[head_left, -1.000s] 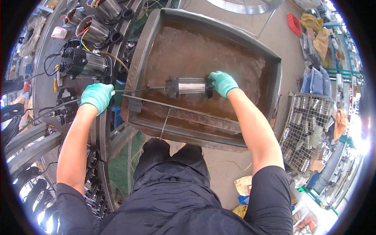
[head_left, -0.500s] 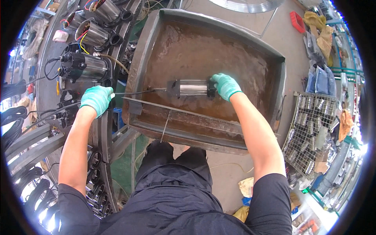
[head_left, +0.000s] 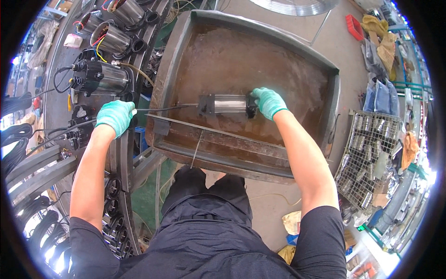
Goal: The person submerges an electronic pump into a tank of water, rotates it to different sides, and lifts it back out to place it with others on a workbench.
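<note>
A submersible pump (head_left: pixel 230 103) with a shiny metal barrel and black ends lies sideways in a metal tank (head_left: pixel 160 60) of brownish water. In its green glove, my right hand (head_left: pixel 268 102) is closed on the pump's black right end. From the other end a black cable (head_left: pixel 174 108) runs left over the tank's rim. My left hand (head_left: pixel 115 117), gloved too, is closed around this cable just outside the tank. How deep the pump sits in the water is hard to tell.
A flat bar (head_left: pixel 218 132) crosses the tank's near side. On the bench at left stand a similar pump (head_left: pixel 102 79) and opened metal housings (head_left: pixel 111 39) with coloured wires. Black cable coils (head_left: pixel 16 135) hang further left. A wire basket (head_left: pixel 369 156) of metal parts is at right.
The pump's black ends show more plainly now, and the water around it looks a little different. Both hands keep almost the same place and grip.
</note>
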The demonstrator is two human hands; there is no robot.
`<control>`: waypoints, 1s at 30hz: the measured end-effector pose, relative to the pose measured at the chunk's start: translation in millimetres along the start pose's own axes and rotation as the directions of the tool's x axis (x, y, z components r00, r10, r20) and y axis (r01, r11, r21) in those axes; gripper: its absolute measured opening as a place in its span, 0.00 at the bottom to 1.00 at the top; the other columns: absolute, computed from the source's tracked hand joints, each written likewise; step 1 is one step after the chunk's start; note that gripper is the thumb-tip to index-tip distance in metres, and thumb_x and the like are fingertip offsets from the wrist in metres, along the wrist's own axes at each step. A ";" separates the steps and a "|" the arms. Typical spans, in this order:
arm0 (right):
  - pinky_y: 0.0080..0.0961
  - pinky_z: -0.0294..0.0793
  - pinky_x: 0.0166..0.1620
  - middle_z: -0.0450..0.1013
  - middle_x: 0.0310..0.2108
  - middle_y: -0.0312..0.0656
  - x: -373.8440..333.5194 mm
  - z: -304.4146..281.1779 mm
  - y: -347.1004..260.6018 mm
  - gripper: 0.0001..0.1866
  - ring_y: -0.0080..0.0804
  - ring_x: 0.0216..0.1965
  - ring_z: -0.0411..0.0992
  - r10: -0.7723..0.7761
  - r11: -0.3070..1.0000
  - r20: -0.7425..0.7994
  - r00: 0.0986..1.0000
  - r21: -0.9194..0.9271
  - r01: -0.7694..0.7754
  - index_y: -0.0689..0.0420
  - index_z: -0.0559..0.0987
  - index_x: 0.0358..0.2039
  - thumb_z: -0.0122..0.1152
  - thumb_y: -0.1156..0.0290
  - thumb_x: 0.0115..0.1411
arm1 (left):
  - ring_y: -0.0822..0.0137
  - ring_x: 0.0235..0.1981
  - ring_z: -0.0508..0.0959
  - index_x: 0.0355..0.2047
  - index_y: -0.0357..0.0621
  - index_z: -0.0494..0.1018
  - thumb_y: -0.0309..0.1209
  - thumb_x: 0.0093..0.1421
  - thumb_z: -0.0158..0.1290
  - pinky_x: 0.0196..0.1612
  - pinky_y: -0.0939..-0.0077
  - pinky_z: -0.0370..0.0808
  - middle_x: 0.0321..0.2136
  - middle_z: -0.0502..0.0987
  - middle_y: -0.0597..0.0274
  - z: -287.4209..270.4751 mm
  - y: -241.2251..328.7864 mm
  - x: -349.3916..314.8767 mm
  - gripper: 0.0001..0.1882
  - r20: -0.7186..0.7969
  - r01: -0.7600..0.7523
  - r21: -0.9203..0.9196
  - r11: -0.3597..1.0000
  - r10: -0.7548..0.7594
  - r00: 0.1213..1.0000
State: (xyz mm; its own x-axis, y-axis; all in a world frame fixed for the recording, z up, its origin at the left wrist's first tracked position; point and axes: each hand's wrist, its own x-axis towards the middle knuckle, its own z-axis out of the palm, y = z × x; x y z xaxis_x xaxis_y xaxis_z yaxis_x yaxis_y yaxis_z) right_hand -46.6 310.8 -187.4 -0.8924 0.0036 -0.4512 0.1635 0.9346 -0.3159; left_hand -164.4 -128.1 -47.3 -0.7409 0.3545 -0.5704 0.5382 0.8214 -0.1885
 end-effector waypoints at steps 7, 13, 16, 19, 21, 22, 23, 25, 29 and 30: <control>0.41 0.75 0.54 0.76 0.48 0.47 -5.7 4.1 17.4 0.15 0.50 0.50 0.75 0.022 1.000 -0.029 0.999 0.010 -0.022 0.49 0.80 0.50 0.56 0.74 0.63 | 0.48 0.47 0.76 0.46 0.45 0.78 0.32 0.64 0.53 0.54 0.56 0.73 0.43 0.78 0.50 6.8 79.5 19.0 0.12 -0.465 -0.281 -0.312 0.908 0.112 0.878; 0.40 0.76 0.53 0.76 0.48 0.47 -6.3 9.1 3.9 0.17 0.49 0.51 0.75 -0.003 0.998 -0.042 0.999 0.065 0.006 0.49 0.80 0.49 0.56 0.77 0.60 | 0.56 0.40 0.81 0.53 0.38 0.73 0.33 0.69 0.48 0.46 0.64 0.77 0.44 0.80 0.48 21.2 238.4 77.8 0.16 -0.223 -0.217 -0.816 0.535 0.055 0.973; 0.40 0.76 0.54 0.77 0.48 0.46 -6.7 11.5 1.7 0.16 0.48 0.52 0.76 0.012 0.996 -0.053 0.998 0.085 -0.008 0.48 0.81 0.48 0.56 0.77 0.60 | 0.66 0.33 0.80 0.55 0.42 0.69 0.35 0.73 0.44 0.30 0.67 0.78 0.41 0.79 0.57 29.3 289.2 119.3 0.15 0.273 0.253 -0.948 0.193 0.085 0.958; 0.40 0.77 0.53 0.77 0.49 0.46 -12.3 10.5 3.6 0.14 0.47 0.51 0.76 0.058 0.988 -0.053 0.997 0.143 -0.050 0.49 0.82 0.47 0.55 0.73 0.62 | 0.64 0.32 0.79 0.48 0.46 0.72 0.38 0.72 0.44 0.32 0.66 0.77 0.40 0.79 0.58 15.9 326.2 129.8 0.13 0.399 0.428 -0.896 -0.118 0.212 0.892; 0.40 0.79 0.51 0.78 0.50 0.48 -15.6 7.4 -1.5 0.13 0.46 0.52 0.77 0.067 0.981 -0.025 0.997 0.184 -0.061 0.51 0.82 0.47 0.54 0.71 0.64 | 0.62 0.35 0.78 0.44 0.50 0.75 0.39 0.70 0.44 0.38 0.63 0.76 0.39 0.79 0.59 28.5 340.0 142.0 0.12 0.459 0.492 -0.781 -0.385 0.181 0.870; 0.39 0.79 0.51 0.78 0.49 0.48 -19.1 10.8 5.0 0.13 0.46 0.52 0.77 0.083 0.974 -0.054 0.995 0.214 -0.070 0.52 0.82 0.46 0.54 0.71 0.64 | 0.62 0.38 0.78 0.43 0.50 0.75 0.38 0.69 0.44 0.40 0.62 0.75 0.39 0.79 0.60 27.9 349.0 140.8 0.11 0.462 0.496 -0.742 -0.451 0.192 0.866; 0.40 0.79 0.52 0.78 0.49 0.48 -23.1 14.0 12.2 0.13 0.46 0.52 0.77 0.099 0.966 -0.037 0.994 0.245 -0.087 0.52 0.82 0.47 0.54 0.71 0.64 | 0.62 0.38 0.78 0.43 0.50 0.75 0.38 0.69 0.44 0.40 0.62 0.75 0.39 0.79 0.60 27.4 355.6 139.6 0.11 0.464 0.507 -0.758 -0.411 0.207 0.861; 0.41 0.78 0.52 0.78 0.49 0.48 -34.3 8.2 16.3 0.14 0.48 0.51 0.77 0.092 0.914 -0.003 0.996 0.397 -0.083 0.53 0.80 0.49 0.55 0.70 0.64 | 0.61 0.41 0.76 0.43 0.51 0.75 0.40 0.70 0.45 0.43 0.59 0.75 0.39 0.79 0.61 33.8 347.4 145.8 0.12 0.487 0.516 -0.767 -0.381 0.176 0.855; 0.42 0.78 0.48 0.78 0.46 0.48 -113.5 0.9 58.2 0.14 0.50 0.47 0.77 0.287 0.886 -0.467 0.836 0.461 -0.047 0.53 0.79 0.50 0.56 0.67 0.65 | 0.64 0.27 0.74 0.39 0.50 0.74 0.41 0.67 0.53 0.32 0.60 0.78 0.30 0.74 0.61 30.4 352.7 137.4 0.10 0.546 0.534 -0.748 -0.393 0.093 0.833; 0.42 0.78 0.47 0.79 0.44 0.47 -135.8 5.2 70.0 0.14 0.50 0.45 0.77 0.333 0.881 -0.562 0.757 0.471 -0.038 0.53 0.79 0.50 0.56 0.66 0.65 | 0.65 0.23 0.72 0.38 0.50 0.73 0.40 0.66 0.55 0.29 0.61 0.79 0.29 0.72 0.62 27.6 352.5 132.6 0.09 0.531 0.499 -0.773 -0.392 0.031 0.847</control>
State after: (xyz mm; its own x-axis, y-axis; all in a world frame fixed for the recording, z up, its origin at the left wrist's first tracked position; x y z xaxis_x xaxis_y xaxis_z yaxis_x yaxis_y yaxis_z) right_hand 88.2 373.9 -152.6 -0.8574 0.5141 0.0222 0.3762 0.6556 -0.6547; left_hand -61.7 196.1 -211.4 -0.3971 0.0882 -0.9135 -0.8913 0.2006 0.4067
